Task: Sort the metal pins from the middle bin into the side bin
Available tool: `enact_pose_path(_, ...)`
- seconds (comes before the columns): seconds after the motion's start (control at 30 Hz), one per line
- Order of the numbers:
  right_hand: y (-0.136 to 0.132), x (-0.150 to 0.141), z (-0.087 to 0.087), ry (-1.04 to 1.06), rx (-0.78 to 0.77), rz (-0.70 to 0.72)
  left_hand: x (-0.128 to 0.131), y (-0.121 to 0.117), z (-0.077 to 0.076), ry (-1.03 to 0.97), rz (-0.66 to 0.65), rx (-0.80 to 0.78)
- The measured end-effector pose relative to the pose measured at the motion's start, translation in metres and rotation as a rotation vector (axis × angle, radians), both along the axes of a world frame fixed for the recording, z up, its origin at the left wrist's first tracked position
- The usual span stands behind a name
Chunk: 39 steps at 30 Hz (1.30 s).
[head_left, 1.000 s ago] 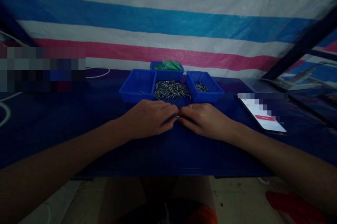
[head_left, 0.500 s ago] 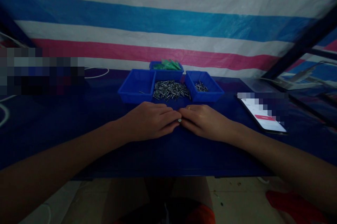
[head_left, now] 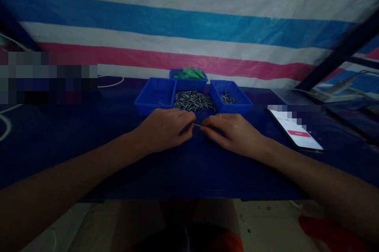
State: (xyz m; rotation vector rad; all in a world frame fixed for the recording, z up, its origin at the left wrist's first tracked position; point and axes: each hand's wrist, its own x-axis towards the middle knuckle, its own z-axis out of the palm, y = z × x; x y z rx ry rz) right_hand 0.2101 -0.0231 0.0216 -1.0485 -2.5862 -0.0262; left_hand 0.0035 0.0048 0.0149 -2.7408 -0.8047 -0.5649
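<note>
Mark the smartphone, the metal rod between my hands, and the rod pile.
Smartphone (head_left: 293, 129), head view: lit screen.
Metal rod (head_left: 196, 125), head view: exposed middle length.
Rod pile (head_left: 194, 101), head view: centre of the heap.

I see a thin rod (head_left: 196, 125) spanning the gap between the fingertips of the left hand (head_left: 167, 130) and the right hand (head_left: 237, 133), over the table (head_left: 189, 173). Just beyond both hands, a heap of rods (head_left: 192, 101) lies on the table. Beyond the left hand, left of the heap, stands one bin (head_left: 154, 110); beyond the right hand, right of the heap, a second bin (head_left: 233, 109) holds more rods (head_left: 227, 98). Behind the heap, farther from the hands, a third bin (head_left: 189, 84) contains packets (head_left: 192, 73). A phone (head_left: 296, 131) lies right of the right hand.
</note>
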Motion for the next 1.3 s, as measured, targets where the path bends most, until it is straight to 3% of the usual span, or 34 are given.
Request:
enact_pose_path(0.3,-0.0021,-0.0003,-0.0015,0.011,0.081,0.072,0.0061,-0.0053,-0.006,0.085,-0.085,-0.149)
enact_pose_path(0.77,0.0003,0.0007,-0.0006,-0.052,-0.028,-0.03,0.0019,0.001,-0.0005,-0.065,0.031,-0.186)
enact_pose_path(1.07,0.0014,0.001,-0.0038,-0.117,-0.1,0.074,0.0016,-0.0061,-0.0021,-0.042,-0.202,-0.104)
enact_pose_path(1.3,0.002,0.0002,-0.002,-0.092,-0.138,0.082,0.0016,-0.0047,-0.0045,-0.057,-0.22,-0.072)
